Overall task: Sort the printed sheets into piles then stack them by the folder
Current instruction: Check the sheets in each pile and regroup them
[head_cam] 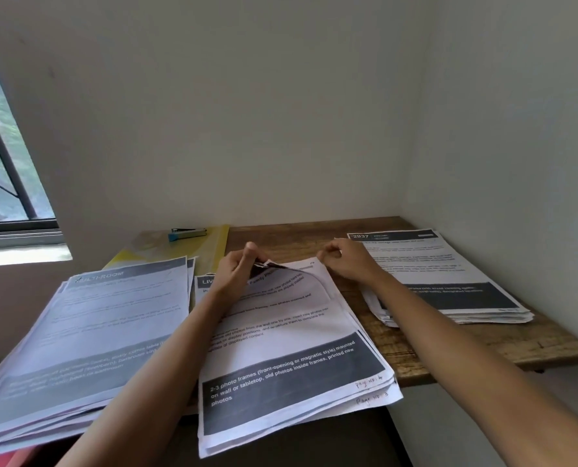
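Our left hand [237, 269] is pinching the far left corner of the top sheet [280, 332] on the middle pile [378, 392], peeling it up so the thin paper curls over in a soft arc. Right hand [348, 261] is clenched right at the sheet's far right corner, but we honestly can't tell if it's actually got hold of the paper.

The sheets are plain white printouts with dark grey bands, edges a bit ragged and fanned. The middle pile hangs off the near edge of the wooden bench [415, 352], which is rough and grainy. The left pile [88, 332] is thick and slumps over the near edge too. The right pile [449, 281] lies far right, close to the wall, with a strip of bare wood between it and the middle one.

The glossy yellow folder [213, 251] lies far left, partly under the left pile, with a blue and metal stapler [186, 232] on top.
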